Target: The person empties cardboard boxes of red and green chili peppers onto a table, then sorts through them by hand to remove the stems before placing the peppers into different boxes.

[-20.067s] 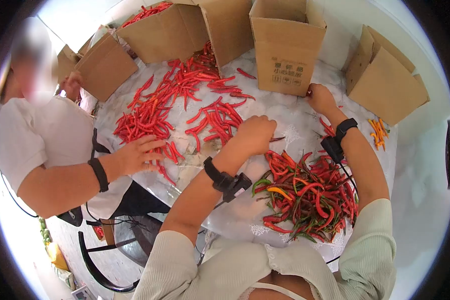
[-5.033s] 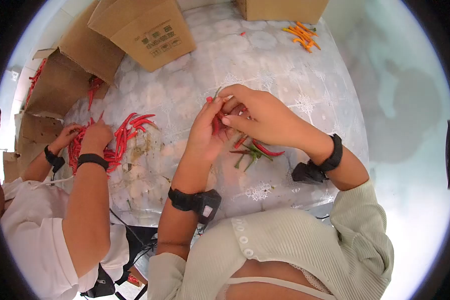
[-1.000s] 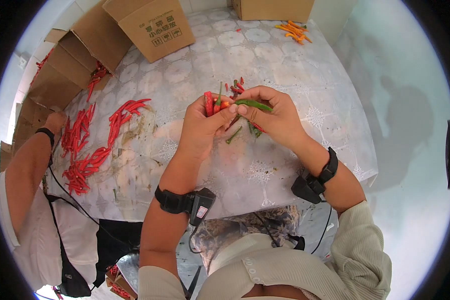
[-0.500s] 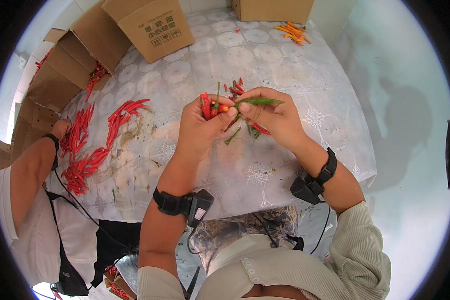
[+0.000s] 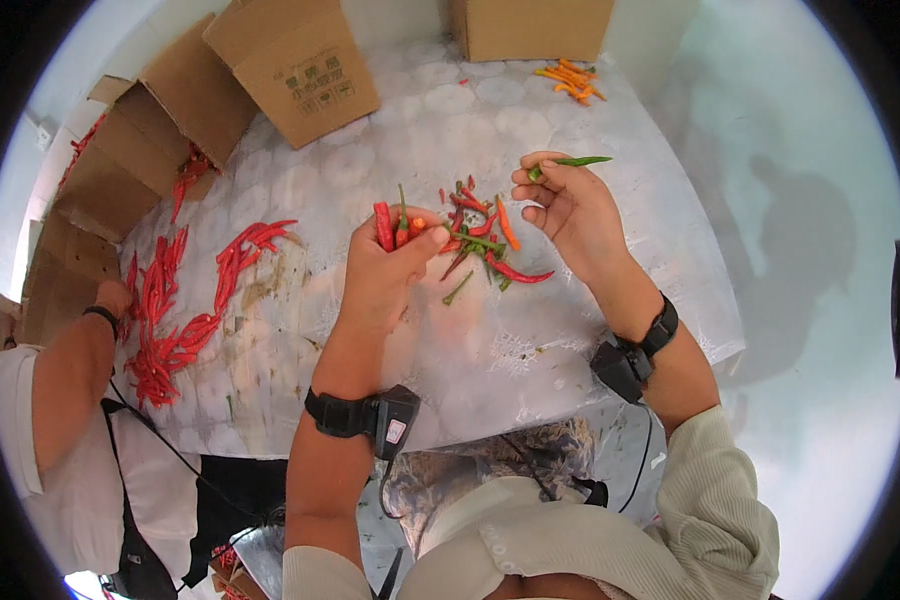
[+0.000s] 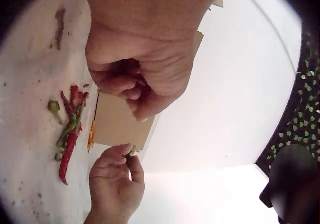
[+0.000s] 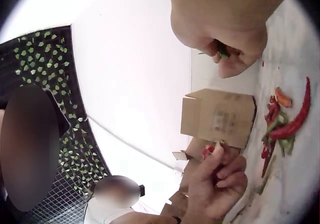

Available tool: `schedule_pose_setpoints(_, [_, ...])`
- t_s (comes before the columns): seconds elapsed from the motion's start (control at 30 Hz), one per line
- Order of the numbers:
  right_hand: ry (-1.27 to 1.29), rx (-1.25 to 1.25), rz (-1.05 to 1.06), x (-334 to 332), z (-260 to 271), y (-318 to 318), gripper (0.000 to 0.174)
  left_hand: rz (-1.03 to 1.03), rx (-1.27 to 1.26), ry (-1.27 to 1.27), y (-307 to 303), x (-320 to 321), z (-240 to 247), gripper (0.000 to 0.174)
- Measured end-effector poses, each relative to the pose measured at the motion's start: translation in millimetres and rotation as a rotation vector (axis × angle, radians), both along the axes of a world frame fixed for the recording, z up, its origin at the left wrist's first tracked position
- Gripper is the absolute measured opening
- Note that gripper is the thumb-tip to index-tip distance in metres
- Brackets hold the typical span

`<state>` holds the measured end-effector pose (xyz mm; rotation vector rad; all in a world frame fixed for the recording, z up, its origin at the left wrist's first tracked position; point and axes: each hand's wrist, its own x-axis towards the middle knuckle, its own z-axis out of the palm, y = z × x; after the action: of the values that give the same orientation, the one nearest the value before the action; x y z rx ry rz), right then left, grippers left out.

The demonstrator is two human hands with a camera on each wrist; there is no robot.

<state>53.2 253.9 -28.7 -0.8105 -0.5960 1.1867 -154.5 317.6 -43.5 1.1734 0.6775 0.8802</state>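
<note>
My left hand (image 5: 385, 270) grips a small bunch of peppers, with a red one (image 5: 383, 226), a green stem and an orange tip sticking out above the fingers. To its right, my right hand (image 5: 580, 215) pinches one green pepper (image 5: 582, 161) between thumb and fingers, raised above the table. Between and beyond the hands lies a small pile of red and green peppers (image 5: 515, 272) with an orange one (image 5: 507, 222). In the left wrist view the left hand's curled fingers (image 6: 120, 84) hide most of what they hold.
Red peppers (image 5: 160, 340) lie in rows at the left, beside another person's arm (image 5: 75, 385). Cardboard boxes (image 5: 300, 75) stand along the back left, another box (image 5: 535, 30) at the back. Orange peppers (image 5: 573, 80) lie near that box.
The hands have parted: my right hand has moved right and away from me with the green pepper, my left slightly left. An orange pepper now shows on the pile.
</note>
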Motion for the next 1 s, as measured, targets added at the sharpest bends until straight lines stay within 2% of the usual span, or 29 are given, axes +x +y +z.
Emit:
schedule_pose_setpoints(0.07, [-0.084, -0.045, -0.112, 7.9, 5.7, 0.3, 0.028, 0.026, 0.032, 0.135, 4.0, 2.6, -5.5, 0.016])
schedule_pose_setpoints(0.27, [-0.430, -0.053, -0.297, 34.9, 43.2, -3.5, 0.035, 0.061, -0.179, 0.040, 9.3, -3.2, -9.9, 0.012])
schedule_pose_setpoints(0.43, [-0.567, 0.128, -0.542, 80.4, 117.6, 13.6, 0.034, 0.119, -0.318, -0.056, 9.5, -3.4, -5.4, 0.010])
schedule_pose_setpoints(0.53, [-0.761, 0.205, -0.693, 100.8, 169.8, 30.4, 0.031, 0.094, -0.337, -0.084, 7.1, -2.6, 6.7, 0.007])
schedule_pose_setpoints(0.73, [-1.217, 0.298, -1.067, 141.8, 224.6, 122.9, 0.026, -0.049, -0.373, -0.055, 23.7, -9.3, -7.3, 0.007])
schedule_pose_setpoints(0.83, [-1.499, 0.089, -1.089, 153.5, 243.3, 171.0, 0.026, -0.018, -0.393, -0.049, 28.7, -6.7, -8.1, 0.008])
schedule_pose_setpoints(0.93, [-1.707, 0.181, -1.116, 203.8, 227.8, 252.6, 0.027, -0.042, -0.367, -0.002, 30.3, -5.6, -2.5, 0.011])
schedule_pose_setpoints(1.0, [-1.732, 0.140, -1.070, 204.6, 212.7, 270.8, 0.027, 0.026, -0.351, 0.004, 30.3, -6.3, -1.1, 0.014])
